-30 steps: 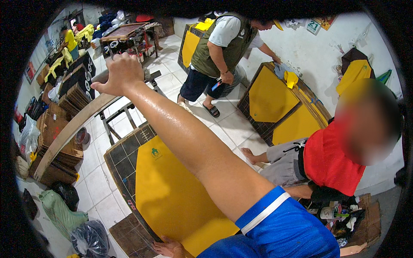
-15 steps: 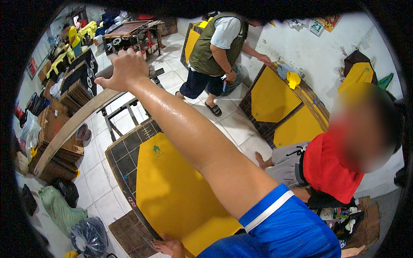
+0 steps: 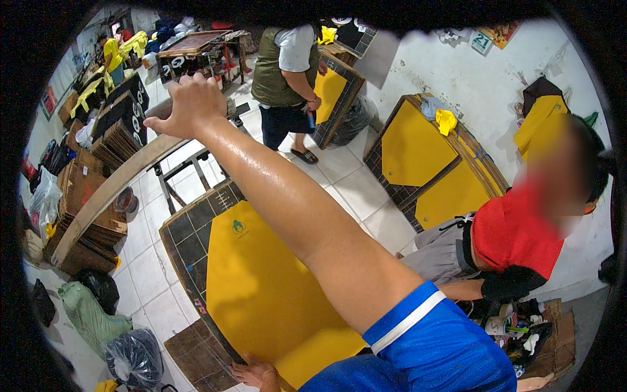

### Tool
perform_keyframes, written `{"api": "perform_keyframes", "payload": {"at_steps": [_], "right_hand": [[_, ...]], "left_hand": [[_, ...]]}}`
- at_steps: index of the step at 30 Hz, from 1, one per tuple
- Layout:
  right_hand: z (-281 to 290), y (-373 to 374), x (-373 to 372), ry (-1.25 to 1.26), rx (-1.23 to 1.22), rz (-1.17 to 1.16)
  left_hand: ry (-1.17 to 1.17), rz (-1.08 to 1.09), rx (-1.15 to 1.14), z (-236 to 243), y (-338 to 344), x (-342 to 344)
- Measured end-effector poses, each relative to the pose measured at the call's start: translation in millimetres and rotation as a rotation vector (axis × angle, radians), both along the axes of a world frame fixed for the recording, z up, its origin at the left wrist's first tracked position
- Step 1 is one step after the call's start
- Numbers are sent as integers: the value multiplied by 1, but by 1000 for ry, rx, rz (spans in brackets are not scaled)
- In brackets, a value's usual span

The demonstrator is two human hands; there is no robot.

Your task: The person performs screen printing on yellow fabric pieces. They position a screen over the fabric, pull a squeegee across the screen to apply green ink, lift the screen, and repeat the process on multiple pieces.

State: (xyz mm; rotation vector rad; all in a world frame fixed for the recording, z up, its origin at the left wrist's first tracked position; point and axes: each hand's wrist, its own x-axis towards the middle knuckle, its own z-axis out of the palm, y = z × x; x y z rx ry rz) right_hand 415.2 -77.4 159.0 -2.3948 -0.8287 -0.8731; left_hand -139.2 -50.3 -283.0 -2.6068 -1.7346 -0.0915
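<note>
My right arm (image 3: 287,196), in a blue sleeve with a white stripe, reaches across to the upper left. At its end my right hand (image 3: 189,108) is closed over a long curved-looking wooden bar (image 3: 117,179), thumb apart and fingertips hidden on the far side. Below lies a black gridded board (image 3: 189,228) bearing a yellow cut fabric panel (image 3: 268,294) with a small green print. At the lower edge my left hand (image 3: 255,374) rests open by the board's near edge, fingers spread, touching the border beside the panel.
A person in red (image 3: 509,228) stands close on the right; one in a green vest (image 3: 281,72) walks beyond. Boards with yellow panels (image 3: 418,153) lean at the wall. Stacked brown boards (image 3: 91,202) and bags (image 3: 134,358) line the left. A cluttered box (image 3: 555,340) sits lower right.
The person in the vest has stepped left, away from the leaning boards, uncovering another board behind. The person in red has shifted slightly right and downward. Both my hands stay in place.
</note>
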Motion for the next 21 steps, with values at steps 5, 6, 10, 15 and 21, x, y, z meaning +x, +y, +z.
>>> {"api": "perform_keyframes", "payload": {"at_steps": [5, 6, 10, 15, 21], "right_hand": [[-1, 1, -1, -3, 0, -7], [-1, 0, -2, 0, 0, -5], [0, -1, -3, 18, -8, -6], [2, -1, -2, 22, 23, 19], [5, -3, -4, 40, 4, 22]], "left_hand": [[2, -21, 17, 2, 0, 0], [-12, -41, 29, 2, 0, 0], [5, -36, -1, -2, 2, -1], [105, -38, -20, -3, 6, -4], [39, 4, -75, 6, 0, 2]]}}
